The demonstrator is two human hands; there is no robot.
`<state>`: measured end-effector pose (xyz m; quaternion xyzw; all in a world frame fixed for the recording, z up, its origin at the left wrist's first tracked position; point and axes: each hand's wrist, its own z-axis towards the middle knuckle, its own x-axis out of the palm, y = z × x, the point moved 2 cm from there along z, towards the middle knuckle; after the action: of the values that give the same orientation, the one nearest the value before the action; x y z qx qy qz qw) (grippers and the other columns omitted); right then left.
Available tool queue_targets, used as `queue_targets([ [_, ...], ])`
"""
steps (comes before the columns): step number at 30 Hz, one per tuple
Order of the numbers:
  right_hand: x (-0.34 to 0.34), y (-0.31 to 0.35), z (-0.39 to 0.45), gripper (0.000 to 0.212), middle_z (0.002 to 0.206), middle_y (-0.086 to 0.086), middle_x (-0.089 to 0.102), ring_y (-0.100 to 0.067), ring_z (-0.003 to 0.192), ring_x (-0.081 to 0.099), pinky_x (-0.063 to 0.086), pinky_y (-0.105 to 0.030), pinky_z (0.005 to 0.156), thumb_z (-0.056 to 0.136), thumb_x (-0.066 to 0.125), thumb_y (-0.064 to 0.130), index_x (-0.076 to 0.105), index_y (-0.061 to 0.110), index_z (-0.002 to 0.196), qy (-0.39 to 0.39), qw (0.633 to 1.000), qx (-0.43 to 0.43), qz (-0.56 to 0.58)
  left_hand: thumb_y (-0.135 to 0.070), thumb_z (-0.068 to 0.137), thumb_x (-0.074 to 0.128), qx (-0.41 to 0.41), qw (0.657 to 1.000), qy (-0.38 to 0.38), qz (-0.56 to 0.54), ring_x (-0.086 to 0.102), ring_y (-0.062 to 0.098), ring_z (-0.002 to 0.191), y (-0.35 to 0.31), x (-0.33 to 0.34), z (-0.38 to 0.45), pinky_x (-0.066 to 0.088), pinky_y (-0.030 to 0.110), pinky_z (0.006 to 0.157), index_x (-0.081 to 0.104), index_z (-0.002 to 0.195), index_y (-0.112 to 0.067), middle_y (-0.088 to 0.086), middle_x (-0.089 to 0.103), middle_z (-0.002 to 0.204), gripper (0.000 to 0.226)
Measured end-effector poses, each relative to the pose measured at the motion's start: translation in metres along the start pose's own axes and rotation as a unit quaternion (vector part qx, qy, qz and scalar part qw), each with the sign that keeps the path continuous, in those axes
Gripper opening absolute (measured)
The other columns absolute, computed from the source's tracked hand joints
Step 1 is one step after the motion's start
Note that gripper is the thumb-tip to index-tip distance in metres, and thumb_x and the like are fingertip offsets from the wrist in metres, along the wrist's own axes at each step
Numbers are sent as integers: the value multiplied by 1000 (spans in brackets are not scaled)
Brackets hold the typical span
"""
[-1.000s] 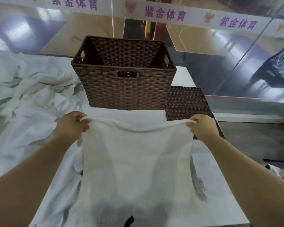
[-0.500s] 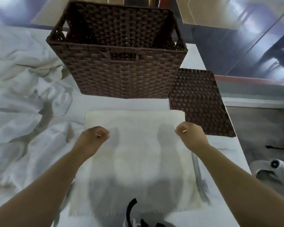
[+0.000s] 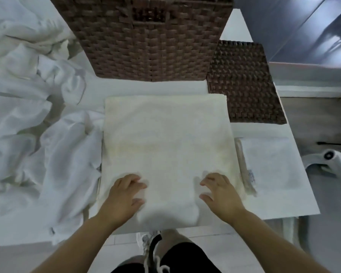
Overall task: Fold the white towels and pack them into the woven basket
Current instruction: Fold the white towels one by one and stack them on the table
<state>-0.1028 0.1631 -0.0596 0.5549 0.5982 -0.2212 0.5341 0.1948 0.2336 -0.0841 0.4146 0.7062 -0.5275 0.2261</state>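
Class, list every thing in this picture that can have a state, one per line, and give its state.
Cream towel: folded, lying flat.
Left hand: open, resting on the towel.
Right hand: open, resting on the towel.
Towel pile: crumpled, unfolded.
Woven basket: upright.
Woven lid: off, lying flat.

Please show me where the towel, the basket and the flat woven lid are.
towel (image 3: 165,138): head view, middle of its top.
basket (image 3: 150,42): head view, front wall.
flat woven lid (image 3: 244,83): head view, middle.

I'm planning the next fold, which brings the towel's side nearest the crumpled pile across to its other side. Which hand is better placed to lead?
Probably left. The left hand rests on the towel beside the pile-side edge; the right hand lies near the opposite edge.
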Motion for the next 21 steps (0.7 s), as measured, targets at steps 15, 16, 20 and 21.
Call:
queue_targets([
  [15, 25, 7, -33, 61, 122, -18, 60, -36, 110, 61, 56, -43, 76, 61, 86, 32, 58, 14, 112, -20, 989, -79, -124, -20, 91, 43, 66, 984, -98, 136, 67, 32, 78, -17, 0, -13, 53, 36, 64, 65, 101, -5, 13, 70, 88, 28],
  [16, 23, 7, -32, 61, 121, -16, 60, -36, 108, 62, 56, -43, 74, 60, 86, 28, 56, 14, 112, -20, 989, -77, -124, -24, 95, 40, 48, 987, -88, 125, 64, 32, 79, -18, -5, -9, 51, 36, 64, 62, 104, -6, 12, 68, 90, 30],
  [20, 14, 4, -27, 40, 111, -12, 63, -35, 94, 65, 55, -40, 68, 71, 65, -9, 64, 7, 107, -44, 996, -43, -69, -8, 91, 41, 66, 979, -27, 193, 55, 26, 87, -19, -15, -1, 45, 34, 70, 51, 119, -13, 7, 63, 102, 30],
  [21, 9, 1, -26, 39, 113, -10, 62, -33, 96, 63, 52, -38, 72, 78, 56, -10, 63, 7, 113, -46, 997, -26, -57, 0, 86, 44, 81, 977, -19, 197, 54, 26, 90, -19, -15, -2, 45, 34, 73, 49, 123, -13, 7, 60, 105, 40],
])
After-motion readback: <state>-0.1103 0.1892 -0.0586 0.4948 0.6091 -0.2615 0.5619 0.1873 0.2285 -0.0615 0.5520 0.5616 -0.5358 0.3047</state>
